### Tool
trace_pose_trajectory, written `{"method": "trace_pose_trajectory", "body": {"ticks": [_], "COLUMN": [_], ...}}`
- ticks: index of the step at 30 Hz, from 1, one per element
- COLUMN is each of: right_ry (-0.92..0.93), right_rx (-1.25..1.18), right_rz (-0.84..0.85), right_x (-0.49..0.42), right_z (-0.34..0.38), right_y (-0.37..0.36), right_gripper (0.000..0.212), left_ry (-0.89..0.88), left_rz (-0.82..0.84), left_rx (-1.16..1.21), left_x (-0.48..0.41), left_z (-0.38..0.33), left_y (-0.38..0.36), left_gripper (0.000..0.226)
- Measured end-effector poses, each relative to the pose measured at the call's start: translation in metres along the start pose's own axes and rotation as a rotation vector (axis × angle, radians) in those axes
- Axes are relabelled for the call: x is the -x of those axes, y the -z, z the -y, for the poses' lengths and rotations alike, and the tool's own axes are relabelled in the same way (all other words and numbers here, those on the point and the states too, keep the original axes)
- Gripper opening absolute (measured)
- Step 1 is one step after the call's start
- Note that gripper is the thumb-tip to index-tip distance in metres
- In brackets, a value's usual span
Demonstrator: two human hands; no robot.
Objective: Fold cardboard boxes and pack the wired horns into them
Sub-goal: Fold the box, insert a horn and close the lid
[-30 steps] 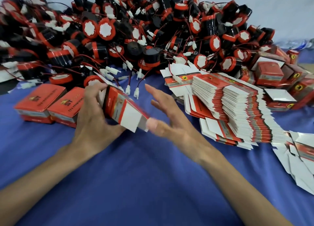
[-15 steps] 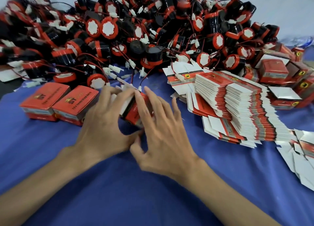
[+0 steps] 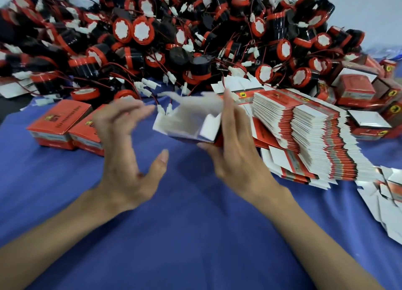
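My right hand (image 3: 236,150) grips a red and white cardboard box (image 3: 187,121) by its right side, thumb underneath. The box is erected, with its white inside and loose flaps facing me, and it is motion-blurred. My left hand (image 3: 126,157) hovers just left of the box with fingers spread, touching nothing. A big heap of black and red wired horns (image 3: 174,45) with white connectors fills the back of the table. A fanned stack of flat box blanks (image 3: 313,133) lies to the right of my right hand.
Two closed red boxes (image 3: 65,124) stand at the left behind my left hand. More boxes (image 3: 367,93), some with open tops, sit at the far right. Loose flat blanks (image 3: 389,204) lie at the right edge. Blue cloth (image 3: 185,235) covers the table.
Both hands pressed the box together half a second ago. Now the left hand has let go and pulled left, and the right hand holds the box turned with its open white inside toward me.
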State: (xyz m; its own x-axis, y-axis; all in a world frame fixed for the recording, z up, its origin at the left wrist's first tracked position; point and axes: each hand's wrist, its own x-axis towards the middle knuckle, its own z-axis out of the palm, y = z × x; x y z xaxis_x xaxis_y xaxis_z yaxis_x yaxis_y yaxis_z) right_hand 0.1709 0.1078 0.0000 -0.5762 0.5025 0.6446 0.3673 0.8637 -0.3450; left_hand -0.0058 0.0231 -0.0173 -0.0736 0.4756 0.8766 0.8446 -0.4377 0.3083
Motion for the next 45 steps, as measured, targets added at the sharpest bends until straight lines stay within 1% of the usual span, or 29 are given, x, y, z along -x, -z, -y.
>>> {"method": "trace_pose_trajectory", "body": {"ticks": [1, 2, 4, 5, 7, 9, 11, 13, 16, 18, 20, 22, 24, 26, 27, 30, 31, 33, 34, 37, 39, 40, 42, 44, 45], "right_ry": [0.002, 0.004, 0.017, 0.029, 0.078, 0.154, 0.188, 0.183, 0.154, 0.107, 0.056, 0.046, 0.075, 0.076, 0.066, 0.038, 0.036, 0.050, 0.053, 0.043, 0.033, 0.023, 0.012, 0.036, 0.056], "right_rx": [-0.080, -0.141, -0.240, -0.279, -0.318, -0.321, -0.347, -0.385, -0.452, -0.480, -0.503, -0.552, -0.635, -0.651, -0.628, -0.590, -0.583, -0.558, -0.542, -0.528, -0.528, -0.534, -0.547, -0.539, -0.518], "right_rz": [-0.014, -0.020, -0.001, 0.022, 0.065, 0.079, 0.062, 0.056, 0.083, 0.081, 0.062, 0.032, 0.020, 0.036, 0.037, 0.029, 0.029, 0.039, 0.044, 0.046, 0.033, 0.029, 0.038, 0.056, 0.060], "right_x": [0.000, 0.001, 0.002, 0.003, 0.003, 0.002, 0.004, 0.006, 0.008, 0.010, 0.011, 0.011, 0.010, 0.009, 0.008, 0.009, 0.009, 0.008, 0.008, 0.009, 0.009, 0.009, 0.009, 0.009, 0.009], "right_z": [-0.003, -0.005, -0.005, -0.002, 0.002, 0.004, 0.006, 0.009, 0.009, 0.008, 0.007, 0.005, 0.001, -0.002, -0.002, -0.001, 0.000, 0.001, 0.001, 0.003, 0.005, 0.006, 0.007, 0.007, 0.007], "right_y": [0.004, 0.006, 0.007, 0.006, 0.003, 0.002, 0.001, -0.001, -0.002, -0.002, -0.004, -0.006, -0.005, -0.002, -0.001, 0.002, 0.002, 0.003, 0.004, 0.005, 0.005, 0.005, 0.005, 0.003, 0.001], "right_gripper": [0.073, 0.072, 0.071, 0.070, 0.067, 0.062, 0.058, 0.059, 0.055, 0.050, 0.046, 0.046, 0.056, 0.064, 0.061, 0.047, 0.044, 0.031, 0.026, 0.021, 0.021, 0.021, 0.022, 0.026, 0.033], "left_ry": [0.042, 0.083, 0.074, 0.038, 0.018, 0.060, 0.067, 0.051, -0.059, -0.089, -0.076, -0.038, 0.034, 0.091, 0.076, 0.015, 0.015, 0.029, 0.042, 0.077, 0.092, 0.114, 0.182, 0.271, 0.294], "left_rz": [-0.038, -0.022, 0.099, 0.145, 0.156, 0.099, 0.061, 0.023, -0.039, -0.071, -0.086, -0.069, -0.033, -0.004, 0.002, 0.008, 0.019, 0.047, 0.061, 0.080, 0.083, 0.081, 0.111, 0.163, 0.171], "left_rx": [0.054, 0.164, 0.376, 0.423, 0.415, 0.389, 0.357, 0.312, 0.270, 0.318, 0.388, 0.433, 0.460, 0.426, 0.407, 0.406, 0.396, 0.355, 0.343, 0.340, 0.396, 0.450, 0.534, 0.505, 0.479], "left_x": [-0.002, -0.002, 0.000, 0.002, 0.004, 0.004, 0.004, 0.004, 0.000, -0.004, -0.007, -0.007, -0.008, -0.008, -0.006, -0.005, -0.005, -0.004, -0.004, -0.002, -0.002, -0.003, -0.003, 0.000, 0.003], "left_z": [0.003, 0.004, 0.002, 0.000, -0.002, -0.001, 0.002, 0.002, 0.002, -0.002, -0.005, -0.009, -0.010, -0.008, -0.007, -0.008, -0.008, -0.006, -0.006, -0.004, -0.005, -0.006, -0.006, -0.006, -0.005], "left_y": [0.000, -0.001, -0.006, -0.009, -0.011, -0.009, -0.007, -0.007, -0.008, -0.009, -0.009, -0.010, -0.008, -0.006, -0.005, -0.003, -0.003, -0.004, -0.004, -0.004, -0.008, -0.010, -0.013, -0.011, -0.009], "left_gripper": [0.046, 0.045, 0.044, 0.042, 0.040, 0.042, 0.042, 0.040, 0.034, 0.033, 0.038, 0.046, 0.052, 0.049, 0.043, 0.016, 0.015, 0.032, 0.035, 0.047, 0.056, 0.057, 0.052, 0.044, 0.043]}}
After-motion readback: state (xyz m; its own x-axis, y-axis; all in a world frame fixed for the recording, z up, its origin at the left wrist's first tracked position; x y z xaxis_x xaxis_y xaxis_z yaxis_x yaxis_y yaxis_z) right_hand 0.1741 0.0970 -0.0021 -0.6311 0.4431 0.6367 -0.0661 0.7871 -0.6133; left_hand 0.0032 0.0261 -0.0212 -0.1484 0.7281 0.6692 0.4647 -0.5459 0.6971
